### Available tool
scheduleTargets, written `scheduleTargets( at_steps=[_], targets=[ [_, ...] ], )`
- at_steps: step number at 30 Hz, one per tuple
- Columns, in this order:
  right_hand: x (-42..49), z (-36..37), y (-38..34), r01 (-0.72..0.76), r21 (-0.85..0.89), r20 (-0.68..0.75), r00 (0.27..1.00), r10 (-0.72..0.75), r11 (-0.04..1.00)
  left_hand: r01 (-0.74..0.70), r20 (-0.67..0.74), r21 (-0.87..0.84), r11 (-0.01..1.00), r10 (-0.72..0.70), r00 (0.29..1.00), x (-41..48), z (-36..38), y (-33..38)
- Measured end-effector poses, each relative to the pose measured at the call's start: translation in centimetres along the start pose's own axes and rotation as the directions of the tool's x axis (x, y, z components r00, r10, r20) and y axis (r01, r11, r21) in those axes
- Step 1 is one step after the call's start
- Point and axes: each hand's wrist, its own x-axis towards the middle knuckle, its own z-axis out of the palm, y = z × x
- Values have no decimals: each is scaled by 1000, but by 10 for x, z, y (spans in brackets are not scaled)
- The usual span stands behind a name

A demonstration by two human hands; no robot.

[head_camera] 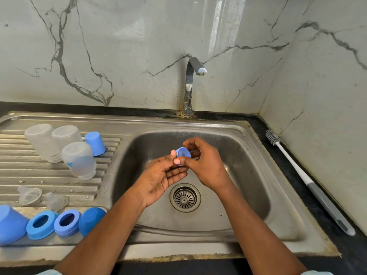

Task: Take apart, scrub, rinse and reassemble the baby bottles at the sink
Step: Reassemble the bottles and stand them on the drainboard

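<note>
Right hand (202, 165) pinches blue collar ring (183, 155) above left hand (158, 180).

Drainboard (49, 175) holds upturned bottles (79, 159), teats (28, 195), blue rings (41, 222), caps (95, 142); counter (297, 183) holds brush (294, 163).

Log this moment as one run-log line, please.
right hand: pinches blue bottle part over sink | left hand: palm up, thumb at part | tap: no flow
</note>
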Motion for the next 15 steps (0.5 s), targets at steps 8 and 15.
scheduleTargets(
  at_steps=[8,15],
  targets=[
    [1,-6,9,-73,158,50,997,66,985,-10,-32,16,1000,10,999,-1,0,-1],
    [-1,-8,6,-99,188,108,991,79,977,-43,-109,107,993,55,993,-2,-1,-3]
  ],
)
